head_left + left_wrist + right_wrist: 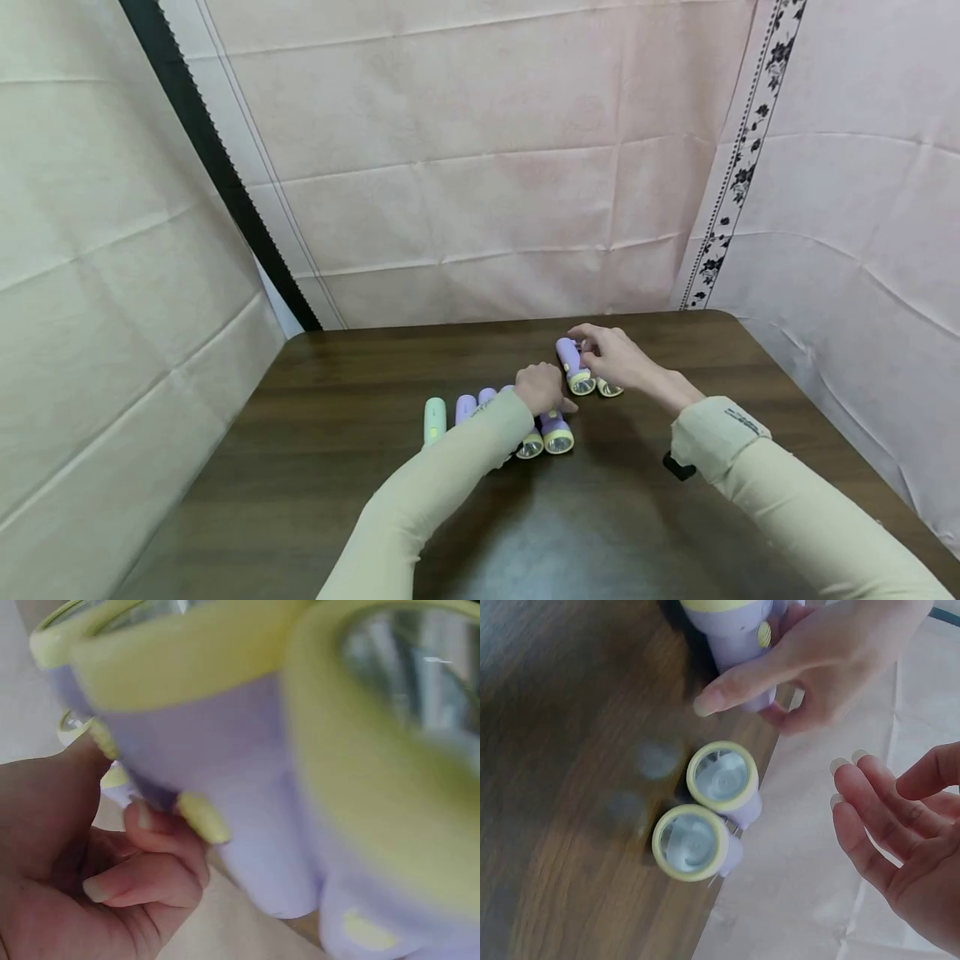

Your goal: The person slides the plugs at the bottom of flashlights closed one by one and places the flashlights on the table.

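My left hand [540, 388] grips a purple flashlight [557, 433] with a yellow lens ring at the right end of a row. In the left wrist view, bent fingers [161, 859] lie against the purple bodies beside a yellow switch. The right wrist view shows that hand's thumb [735, 686] across a purple barrel. My right hand [611, 357] hovers by two more flashlights, one purple [573, 367] and one [610, 388] partly hidden under the hand. Its fingers are loosely bent and hold nothing in the right wrist view, apart from the pair's lenses [721, 778].
A mint green flashlight [435, 418] stands out at the row's left end, beside purple ones [465, 407]. My left sleeve [450, 467] covers part of the row. The dark wooden table [337, 467] ends at the back against a pale cloth [465, 208].
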`<state>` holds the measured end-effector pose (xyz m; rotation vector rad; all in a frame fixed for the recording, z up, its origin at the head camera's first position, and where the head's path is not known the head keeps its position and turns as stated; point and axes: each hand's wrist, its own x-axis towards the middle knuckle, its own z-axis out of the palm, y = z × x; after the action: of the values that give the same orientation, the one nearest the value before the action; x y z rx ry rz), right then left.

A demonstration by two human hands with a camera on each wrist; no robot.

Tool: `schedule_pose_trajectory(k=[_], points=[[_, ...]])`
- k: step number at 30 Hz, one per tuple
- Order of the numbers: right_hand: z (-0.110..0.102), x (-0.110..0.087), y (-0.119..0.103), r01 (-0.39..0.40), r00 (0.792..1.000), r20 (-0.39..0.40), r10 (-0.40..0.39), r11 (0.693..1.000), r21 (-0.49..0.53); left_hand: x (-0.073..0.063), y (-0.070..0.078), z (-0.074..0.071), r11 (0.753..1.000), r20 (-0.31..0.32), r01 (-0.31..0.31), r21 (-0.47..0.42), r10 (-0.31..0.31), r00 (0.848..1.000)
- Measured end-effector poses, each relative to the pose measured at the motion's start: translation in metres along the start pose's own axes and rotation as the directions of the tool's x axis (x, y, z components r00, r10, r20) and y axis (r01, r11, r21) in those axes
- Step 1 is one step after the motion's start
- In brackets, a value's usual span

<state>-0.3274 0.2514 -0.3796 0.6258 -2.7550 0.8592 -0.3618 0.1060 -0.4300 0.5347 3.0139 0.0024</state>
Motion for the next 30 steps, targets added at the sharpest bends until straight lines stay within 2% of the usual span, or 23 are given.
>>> schedule_pose_trajectory(k=[4, 8, 11, 14, 18, 24, 27, 30], points=[[-0.006, -0.003, 0.010, -0.012, 1.000, -0.008, 0.012, 1.000, -0.003, 0.010, -0.001, -0.013, 0.997, 0.012, -0.023, -0.077, 0.024, 1.000], [-0.009, -0.005, 0.021, -0.008, 0.999, -0.036, 0.007, 1.000, -0.024, 0.031, -0.002, -0.023, 0.985, -0.043, -0.073, -0.154, 0.067, 0.997], [-0.008, -0.007, 0.028, -0.017, 0.999, -0.049, 0.016, 1.000, -0.025, 0.047, 0.001, -0.022, 0.978, -0.069, -0.077, -0.192, 0.064, 0.996], [-0.005, -0.008, 0.034, -0.015, 0.999, -0.049, 0.014, 1.000, -0.019, 0.059, 0.006, -0.017, 0.973, -0.072, -0.038, -0.230, 0.022, 0.997], [-0.001, -0.010, 0.037, -0.012, 0.999, -0.038, 0.012, 1.000, -0.007, 0.069, 0.014, -0.007, 0.960, -0.066, 0.036, -0.279, -0.056, 0.996], [-0.005, -0.013, 0.042, -0.043, 0.999, -0.025, 0.043, 0.999, -0.029, 0.076, 0.028, -0.001, 0.913, -0.016, 0.138, -0.383, -0.156, 0.988], [-0.009, -0.014, 0.047, -0.062, 0.998, -0.026, 0.061, 0.997, -0.043, 0.079, 0.033, -0.003, 0.887, 0.006, 0.166, -0.432, -0.181, 0.983], [-0.011, -0.016, 0.055, -0.086, 0.996, -0.019, 0.086, 0.995, -0.052, 0.083, 0.036, -0.004, 0.874, 0.019, 0.170, -0.456, -0.182, 0.983]])
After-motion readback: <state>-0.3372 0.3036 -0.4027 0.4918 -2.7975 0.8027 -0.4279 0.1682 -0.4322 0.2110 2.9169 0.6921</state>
